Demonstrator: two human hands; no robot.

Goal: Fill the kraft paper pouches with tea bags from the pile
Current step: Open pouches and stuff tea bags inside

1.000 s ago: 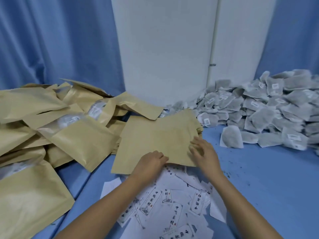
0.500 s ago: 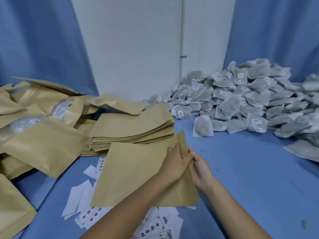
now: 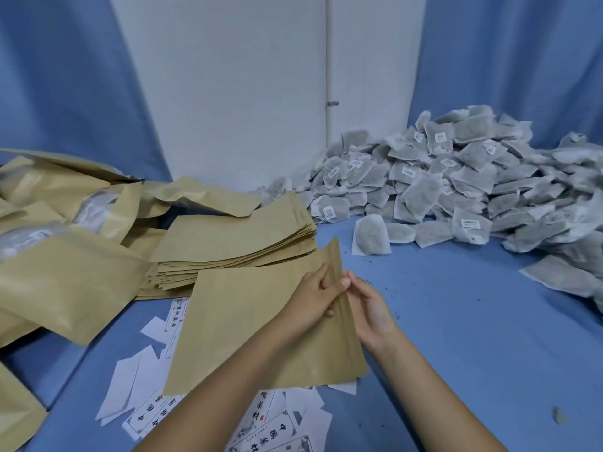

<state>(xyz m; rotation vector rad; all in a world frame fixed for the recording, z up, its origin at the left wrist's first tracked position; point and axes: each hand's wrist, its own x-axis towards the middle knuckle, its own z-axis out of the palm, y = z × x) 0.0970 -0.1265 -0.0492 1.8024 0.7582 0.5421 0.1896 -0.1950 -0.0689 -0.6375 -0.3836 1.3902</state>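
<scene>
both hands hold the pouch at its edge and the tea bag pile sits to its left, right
Not quite. The head view shows the tea bag pile to the right of the pouch, not the left. The left hand and right hand do hold the pouch at its edge.

The left grip (image 3: 310, 301) and right grip (image 3: 368, 308) are bare, as are both slim forearms (image 3: 427, 389).

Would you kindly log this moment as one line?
left hand: pinches edge of kraft pouch | right hand: holds same edge | tea bag pile: untouched
</scene>
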